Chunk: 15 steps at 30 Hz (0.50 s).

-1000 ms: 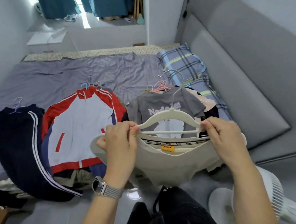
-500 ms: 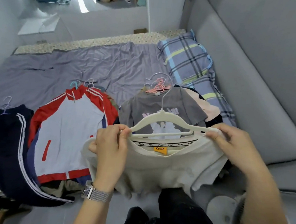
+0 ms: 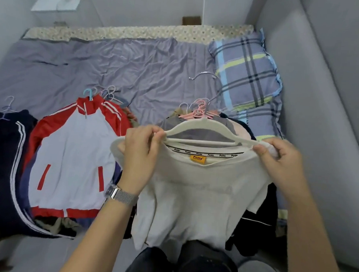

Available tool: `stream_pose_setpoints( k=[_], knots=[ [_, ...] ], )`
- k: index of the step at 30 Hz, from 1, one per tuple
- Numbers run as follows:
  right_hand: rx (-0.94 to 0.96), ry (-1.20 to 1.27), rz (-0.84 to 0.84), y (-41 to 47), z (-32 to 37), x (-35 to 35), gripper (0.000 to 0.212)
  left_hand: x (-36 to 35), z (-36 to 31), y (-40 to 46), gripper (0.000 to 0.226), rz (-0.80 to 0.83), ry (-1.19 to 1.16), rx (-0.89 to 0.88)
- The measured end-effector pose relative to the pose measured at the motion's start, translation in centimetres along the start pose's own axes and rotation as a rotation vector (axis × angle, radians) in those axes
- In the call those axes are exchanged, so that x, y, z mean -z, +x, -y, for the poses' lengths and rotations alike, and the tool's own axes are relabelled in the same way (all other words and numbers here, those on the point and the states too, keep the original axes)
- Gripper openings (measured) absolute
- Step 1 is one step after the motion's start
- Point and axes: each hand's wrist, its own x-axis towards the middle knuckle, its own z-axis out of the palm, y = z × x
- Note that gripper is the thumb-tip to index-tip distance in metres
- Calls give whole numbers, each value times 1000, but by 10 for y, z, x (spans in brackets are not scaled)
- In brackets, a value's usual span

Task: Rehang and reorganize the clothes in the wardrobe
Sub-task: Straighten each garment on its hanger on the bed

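Cream cotton t-shirt (image 3: 192, 190) hanging over bed (image 3: 115, 70) edge | being threaded onto white hanger (image 3: 202, 126) | left hand (image 3: 140, 152), right hand (image 3: 279, 159) pinching shoulder seams at hanger tips | likely light, floppy, slipping easily; gripping at shoulders.

one view only, from a head-worn wide-angle camera, looking forward and steeply down. the bed (image 3: 119, 70) stretches away ahead, with the wall at its far edge; the two forearms reach in from the bottom edge, very close to the lens. straight lines bow outward near the frame's sides.
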Motion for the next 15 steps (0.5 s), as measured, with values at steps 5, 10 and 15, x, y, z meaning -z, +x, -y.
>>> stream_pose_setpoints(
  k=[5, 10, 15],
  knots=[
    [-30, -25, 81, 73, -2, -24, 14, -26, 20, 70, 16, -84, 69, -2],
    [-73, -192, 192, 132, -44, -100, 33, -58, 85, 83, 30, 33, 185, 206],
    [-134, -403, 285, 191, -106, -167, 43, -60, 131, 61, 19, 83, 248, 373]
  ],
)
